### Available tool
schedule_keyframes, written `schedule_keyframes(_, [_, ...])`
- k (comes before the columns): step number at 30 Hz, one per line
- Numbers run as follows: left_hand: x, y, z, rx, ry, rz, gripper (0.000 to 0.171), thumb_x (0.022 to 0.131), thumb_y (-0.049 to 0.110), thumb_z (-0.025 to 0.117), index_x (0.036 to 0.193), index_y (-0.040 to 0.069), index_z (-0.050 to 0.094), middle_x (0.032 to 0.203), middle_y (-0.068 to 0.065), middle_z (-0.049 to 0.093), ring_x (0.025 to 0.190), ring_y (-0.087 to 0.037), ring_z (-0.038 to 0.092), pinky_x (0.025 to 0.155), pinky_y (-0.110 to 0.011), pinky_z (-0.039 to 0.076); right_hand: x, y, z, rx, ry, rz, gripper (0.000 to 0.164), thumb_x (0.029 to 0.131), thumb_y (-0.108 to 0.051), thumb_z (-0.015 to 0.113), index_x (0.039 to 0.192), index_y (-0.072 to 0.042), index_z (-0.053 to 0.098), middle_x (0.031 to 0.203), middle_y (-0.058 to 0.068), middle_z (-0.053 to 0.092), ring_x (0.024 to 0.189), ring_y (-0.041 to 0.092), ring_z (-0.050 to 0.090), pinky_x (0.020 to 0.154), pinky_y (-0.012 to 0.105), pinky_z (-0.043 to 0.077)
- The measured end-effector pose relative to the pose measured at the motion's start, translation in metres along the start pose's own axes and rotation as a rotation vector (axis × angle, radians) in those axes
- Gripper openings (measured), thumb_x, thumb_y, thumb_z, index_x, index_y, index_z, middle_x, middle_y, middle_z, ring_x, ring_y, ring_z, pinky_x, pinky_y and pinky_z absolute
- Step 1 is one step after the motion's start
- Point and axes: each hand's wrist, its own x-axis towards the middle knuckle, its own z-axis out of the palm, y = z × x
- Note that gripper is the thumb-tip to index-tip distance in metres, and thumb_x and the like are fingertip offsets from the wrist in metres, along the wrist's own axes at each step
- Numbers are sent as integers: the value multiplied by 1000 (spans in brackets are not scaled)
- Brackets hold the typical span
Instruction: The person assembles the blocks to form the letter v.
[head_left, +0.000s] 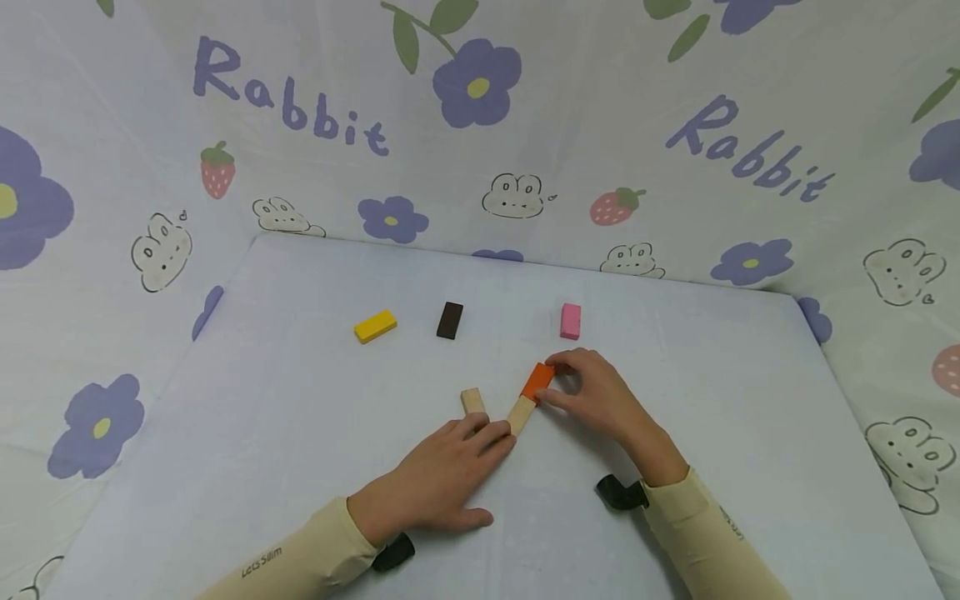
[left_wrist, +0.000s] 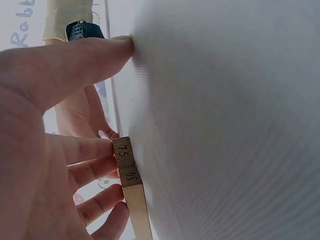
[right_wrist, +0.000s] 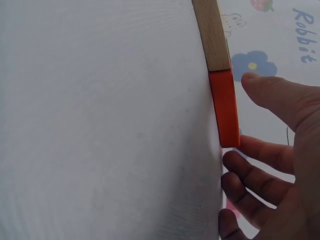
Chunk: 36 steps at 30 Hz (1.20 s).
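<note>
My left hand (head_left: 442, 475) lies with extended fingers over the near ends of two plain wooden blocks, a left one (head_left: 472, 401) and a right one (head_left: 521, 414), which slant apart in a V. The left wrist view shows its fingertips against two block ends, marked 75 (left_wrist: 123, 151) and 50 (left_wrist: 131, 176). The thumb is spread away. An orange block (head_left: 538, 382) adjoins the far end of the right wooden block, in line with it. My right hand (head_left: 596, 393) is beside the orange block, index fingertip touching its far end, thumb near its side with a small gap in the right wrist view.
Farther back on the white table (head_left: 300, 400) lie a yellow block (head_left: 376, 326), a black block (head_left: 450, 320) and a pink block (head_left: 571, 321). The pink one is just beyond my right hand. A rabbit-and-flower patterned cloth (head_left: 570, 125) rises behind the table.
</note>
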Motion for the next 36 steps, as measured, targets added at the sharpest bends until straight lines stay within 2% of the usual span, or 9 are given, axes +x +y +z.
schedule_keyframes(10, [-1, -1, 0, -3, -6, -1, 93, 93, 63, 78, 163, 10, 48, 162, -5, 45, 143, -26, 41, 117, -40, 41, 0, 6, -5, 26, 34, 41, 50, 94, -30, 88, 134, -7, 71, 120, 8, 68, 112, 28, 61, 100, 50, 54])
schedule_keyframes(20, [-1, -1, 3, -4, 0, -3, 92, 93, 62, 78, 163, 11, 48, 162, -4, 45, 142, -25, 40, 117, -39, 41, 1, 17, -16, 39, 61, 98, 52, 96, -29, 85, 139, -6, 68, 125, 12, 66, 118, 31, 60, 105, 53, 53])
schedule_keyframes(27, [-1, -2, 6, -7, 8, -2, 91, 93, 61, 78, 163, 11, 48, 162, -4, 45, 143, -25, 40, 118, -39, 41, 2, 27, -24, 59, 83, 98, 54, 97, -27, 85, 142, -3, 66, 125, 15, 65, 117, 33, 59, 104, 54, 51])
schedule_keyframes(36, [-3, -1, 6, -17, 25, 1, 89, 93, 59, 78, 162, 11, 49, 161, -4, 46, 142, -25, 40, 117, -39, 41, 5, 50, -33, 141, 106, 118, 56, 98, -27, 83, 147, -9, 63, 138, 14, 64, 126, 33, 57, 112, 54, 46])
